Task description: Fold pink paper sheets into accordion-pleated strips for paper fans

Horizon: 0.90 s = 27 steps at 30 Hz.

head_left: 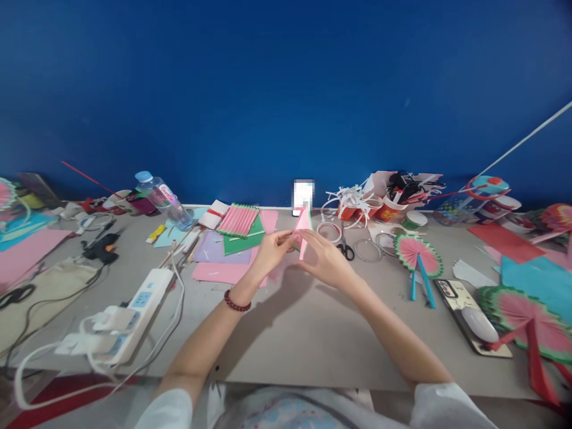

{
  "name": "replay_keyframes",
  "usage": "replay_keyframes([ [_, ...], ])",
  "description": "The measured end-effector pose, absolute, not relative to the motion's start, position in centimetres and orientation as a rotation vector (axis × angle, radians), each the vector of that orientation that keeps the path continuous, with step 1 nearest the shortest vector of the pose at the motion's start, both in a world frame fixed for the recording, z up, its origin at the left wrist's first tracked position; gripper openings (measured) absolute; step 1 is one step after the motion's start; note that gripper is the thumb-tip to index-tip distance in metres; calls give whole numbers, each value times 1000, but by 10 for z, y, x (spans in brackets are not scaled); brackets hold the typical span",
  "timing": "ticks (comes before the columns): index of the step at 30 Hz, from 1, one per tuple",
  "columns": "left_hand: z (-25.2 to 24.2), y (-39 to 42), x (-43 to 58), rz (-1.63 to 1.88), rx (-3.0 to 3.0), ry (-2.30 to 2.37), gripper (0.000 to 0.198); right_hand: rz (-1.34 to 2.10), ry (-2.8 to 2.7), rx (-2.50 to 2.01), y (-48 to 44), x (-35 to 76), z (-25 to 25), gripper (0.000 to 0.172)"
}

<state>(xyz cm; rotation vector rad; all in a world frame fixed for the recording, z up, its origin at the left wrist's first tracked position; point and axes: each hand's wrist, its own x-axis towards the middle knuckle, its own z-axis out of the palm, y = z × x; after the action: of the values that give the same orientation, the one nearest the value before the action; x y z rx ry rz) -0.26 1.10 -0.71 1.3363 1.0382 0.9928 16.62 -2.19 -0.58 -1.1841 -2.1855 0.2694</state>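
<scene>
Between my two hands, above the middle of the table, is a folded piece of pink paper with a green edge. My left hand pinches its left side between thumb and fingers; a red bead bracelet is on that wrist. My right hand grips the paper from the right, its fingers laid over that side. Left of my hands, a pleated pink paper with green edges lies on a green sheet. A pair of black-handled scissors rests just beyond my right hand.
A phone leans against the blue wall. A power strip with cables lies left. A plastic bottle tilts at the back. Finished watermelon-coloured paper fans, a phone with a mouse on it and cups stand right.
</scene>
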Motion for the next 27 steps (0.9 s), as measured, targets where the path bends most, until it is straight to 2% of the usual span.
replay_keyframes([
  [2, -5, 5, 3, 970, 1308, 967, 48, 270, -2117, -1228, -21, 162, -11, 55],
  [6, 1, -2, 5, 923, 1312, 934, 47, 197, -1997, -1283, -20, 164, -14, 34],
  [8, 2, -1, 2, 901, 1377, 926, 46, 123, -1957, -1313, -19, 167, -13, 28],
  [11, 0, 5, -5, 949, 1563, 993, 40, 123, -1908, -1325, -18, 172, -9, 28],
  [14, 1, 14, -17, 1170, 1899, 1245, 36, 324, -1819, -1300, -15, 181, -3, 27],
  [16, 3, 22, -27, 1239, 2098, 1335, 40, 483, -1758, -1301, -11, 189, 0, 26],
  [22, 6, 40, -51, 767, 2078, 1076, 31, 788, -1633, -1301, 7, 211, -4, 24],
  [27, 3, 42, -54, 799, 2021, 1088, 30, 896, -1693, -1259, 9, 214, -3, 25],
])
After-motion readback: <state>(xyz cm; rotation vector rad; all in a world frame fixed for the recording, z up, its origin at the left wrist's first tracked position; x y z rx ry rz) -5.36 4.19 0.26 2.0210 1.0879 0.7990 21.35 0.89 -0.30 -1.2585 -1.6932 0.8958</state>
